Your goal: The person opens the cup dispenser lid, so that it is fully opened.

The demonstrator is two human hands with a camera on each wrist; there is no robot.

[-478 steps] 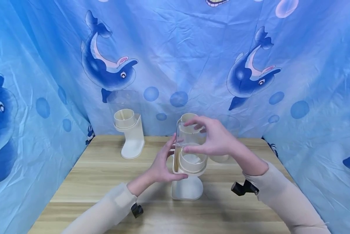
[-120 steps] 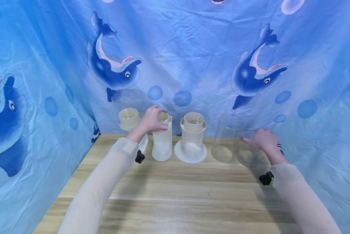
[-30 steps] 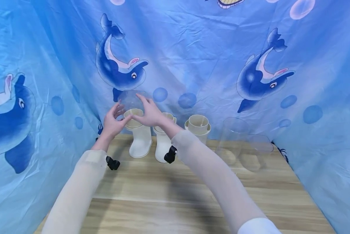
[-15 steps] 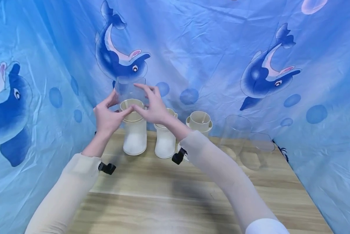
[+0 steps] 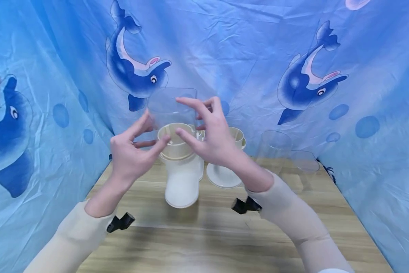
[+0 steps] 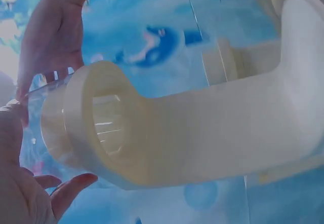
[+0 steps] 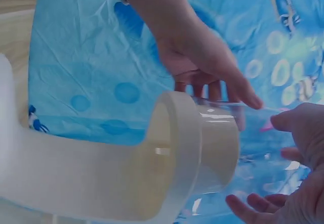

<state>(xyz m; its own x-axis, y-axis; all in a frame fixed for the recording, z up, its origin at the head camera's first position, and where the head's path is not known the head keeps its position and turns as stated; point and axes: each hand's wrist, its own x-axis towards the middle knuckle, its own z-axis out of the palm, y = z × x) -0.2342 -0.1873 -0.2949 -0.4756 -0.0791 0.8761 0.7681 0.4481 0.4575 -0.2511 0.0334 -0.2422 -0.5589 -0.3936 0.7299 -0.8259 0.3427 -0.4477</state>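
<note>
Both hands hold a clear cylinder [image 5: 172,104] that sits over the cream cup-shaped collar [image 5: 176,149] of a white stand [image 5: 181,184] with a projecting foot. My left hand [image 5: 131,151] has its fingers around the cylinder's left side. On its right side is my right hand [image 5: 215,132], fingers bent, thumb near the collar. In the left wrist view, the stand [image 6: 217,127] appears sideways, and light shows through its ring [image 6: 76,112]. The right wrist view shows the collar's lower part [image 7: 217,148] inside the clear wall, with both hands around it.
Behind the held stand, another white stand [image 5: 201,167] is mostly hidden. To its right is a stand with a round base [image 5: 224,176]. Two clear cylinders, one tall [image 5: 276,146] and one lower [image 5: 305,161], are at the table's back right. A blue dolphin-print curtain [image 5: 245,57] surrounds the wooden table [image 5: 204,242].
Earlier, the hands were on another stand's cylinder; that cylinder later stands at the right. Since then both hands have gripped the back-left stand's cylinder and brought cylinder and stand right and nearer.
</note>
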